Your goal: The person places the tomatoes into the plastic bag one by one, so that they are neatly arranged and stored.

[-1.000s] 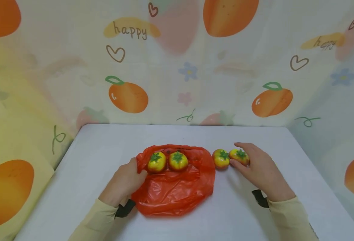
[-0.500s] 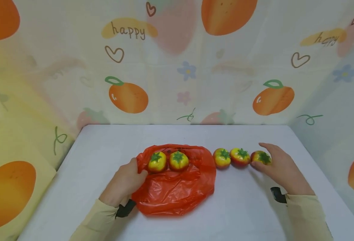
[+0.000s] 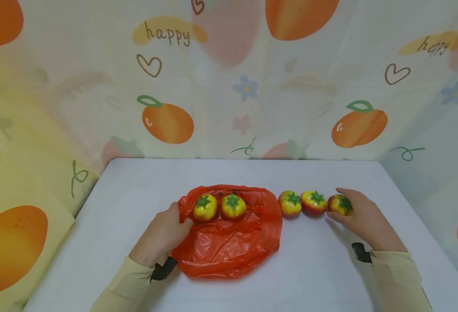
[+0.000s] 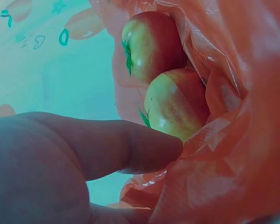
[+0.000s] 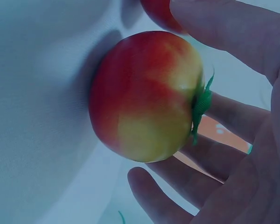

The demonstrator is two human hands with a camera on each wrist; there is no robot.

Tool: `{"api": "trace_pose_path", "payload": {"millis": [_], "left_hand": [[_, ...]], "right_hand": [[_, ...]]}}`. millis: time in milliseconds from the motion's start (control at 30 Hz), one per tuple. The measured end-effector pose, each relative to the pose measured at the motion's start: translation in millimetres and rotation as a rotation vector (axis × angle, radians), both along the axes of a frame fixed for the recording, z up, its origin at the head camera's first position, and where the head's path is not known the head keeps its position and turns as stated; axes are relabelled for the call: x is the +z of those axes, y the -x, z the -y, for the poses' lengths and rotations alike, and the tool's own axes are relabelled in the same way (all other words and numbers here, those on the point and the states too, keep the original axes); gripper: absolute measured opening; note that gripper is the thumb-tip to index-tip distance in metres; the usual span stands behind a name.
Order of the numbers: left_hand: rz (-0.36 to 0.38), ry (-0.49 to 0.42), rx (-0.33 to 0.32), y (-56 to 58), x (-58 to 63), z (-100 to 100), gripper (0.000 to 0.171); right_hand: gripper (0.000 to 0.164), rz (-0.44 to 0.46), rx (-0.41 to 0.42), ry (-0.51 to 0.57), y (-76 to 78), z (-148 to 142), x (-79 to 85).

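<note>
My left hand point(image 3: 166, 232) pinches the left edge of a red plastic bag point(image 3: 229, 251) between thumb and fingers. Two red-and-yellow tomatoes point(image 3: 205, 208) with green star-shaped tops lie side by side against the bag's film; the left wrist view shows red plastic around them point(image 4: 177, 102). Right of the bag, two more tomatoes point(image 3: 313, 203) sit close together on the table. My right hand point(image 3: 363, 216) is spread around another tomato point(image 5: 144, 98) at the row's right end. Its fingers extend loosely behind that tomato, the thumb above; contact is hard to tell.
A white table point(image 3: 310, 277) carries everything. Behind and beside it hangs a pale cloth point(image 3: 213, 95) printed with oranges, hearts and "happy". Dark wrist straps point(image 3: 164, 268) show below both hands.
My right hand has moved right, from the middle tomato of the right-hand row to the end one, now visible. My left hand stays at the bag. The head view shifts slightly.
</note>
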State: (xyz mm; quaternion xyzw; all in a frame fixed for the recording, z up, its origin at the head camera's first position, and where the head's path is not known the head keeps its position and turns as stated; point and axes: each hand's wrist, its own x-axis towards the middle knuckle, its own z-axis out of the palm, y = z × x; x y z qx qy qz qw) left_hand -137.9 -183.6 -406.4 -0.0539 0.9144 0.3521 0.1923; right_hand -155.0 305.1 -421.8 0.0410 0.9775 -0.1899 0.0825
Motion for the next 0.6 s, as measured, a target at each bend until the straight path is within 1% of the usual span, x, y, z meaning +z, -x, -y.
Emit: {"api": "trace_pose_path", "payload": {"millis": [300, 500, 600], "left_hand": [[0.006, 0.005, -0.012, 0.0, -0.7, -0.1, 0.058], [0.011, -0.005, -0.006, 0.3, -1.8, -0.5, 0.058], [0.011, -0.008, -0.005, 0.6, -2.6, -0.4, 0.058]], "right_hand": [[0.083, -0.008, 0.008, 0.002, -0.6, -1.5, -1.7], [0.072, -0.048, 0.033, 0.002, -1.4, -2.8, -3.2], [0.069, -0.063, 0.041, -0.003, -1.3, -4.0, -3.8]]}}
